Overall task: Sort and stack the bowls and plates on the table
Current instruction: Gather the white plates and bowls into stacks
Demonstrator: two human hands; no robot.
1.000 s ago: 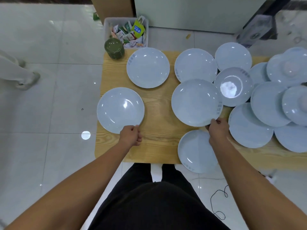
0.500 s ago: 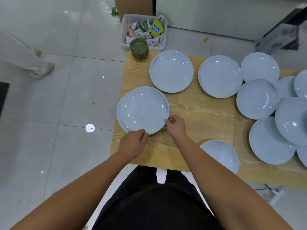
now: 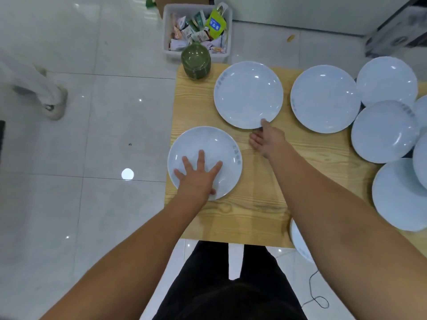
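1. Head view: left hand (image 3: 198, 176), fingers spread flat, presses the near plate (image 3: 208, 142) at the tabletop's (image 3: 254, 204) left edge.
2. Straight-fingered right hand (image 3: 265, 139) seemingly touches the far plate (image 3: 248, 93) at its rim.
3. Next: grip it, then stack it on the near plate.

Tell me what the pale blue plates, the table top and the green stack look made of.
Pale blue plates: glazed ceramic or melamine; smooth gloss with sharp light spots.
Table top: light wood or wood-look laminate; grain lines and a knot, matte.
Green stack: glossy dark green glass or plastic, cannot tell which; shiny top, ribbed side.
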